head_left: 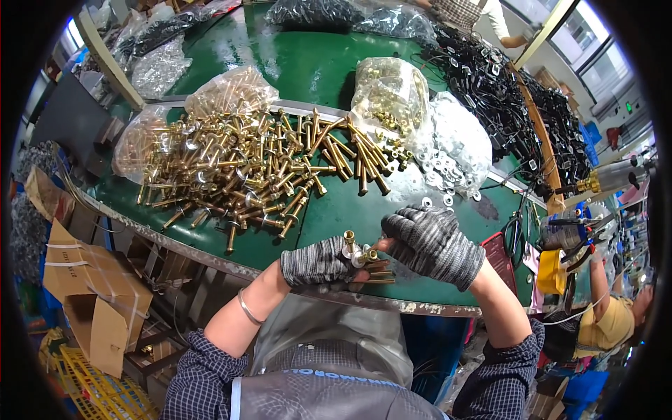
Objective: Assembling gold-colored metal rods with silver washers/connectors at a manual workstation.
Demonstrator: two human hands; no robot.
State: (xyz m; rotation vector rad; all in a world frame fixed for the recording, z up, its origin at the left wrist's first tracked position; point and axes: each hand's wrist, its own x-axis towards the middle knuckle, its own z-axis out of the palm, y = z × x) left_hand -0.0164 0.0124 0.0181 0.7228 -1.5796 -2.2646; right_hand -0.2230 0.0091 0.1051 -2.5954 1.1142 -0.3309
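My left hand [322, 263], in a grey knitted glove, is closed around several brass-coloured bolts [350, 241] near the table's front edge. A washer shows on them. Right beside them, my gloved right hand [432, 245] has its fingers curled and the thumb at the end of one bolt. Whatever its fingertips hold is hidden. Beyond the left hand lies a large heap of similar bolts [231, 164], many with washers on them. Loose bolts [367, 157] without visible washers lie further right, beside small brass-coloured nuts [395, 150]. Flat silver washers [448, 171] spill out beyond my right hand.
Clear bags of nuts [390, 87] and washers [462, 126] stand on the green table [329, 217]. Black cabled parts [483, 91] pile up at the far right. A yellow tape roll [551, 271] and red tray [498, 262] are at right; cardboard boxes [105, 301] at left. Co-workers [605, 322] appear at right and back.
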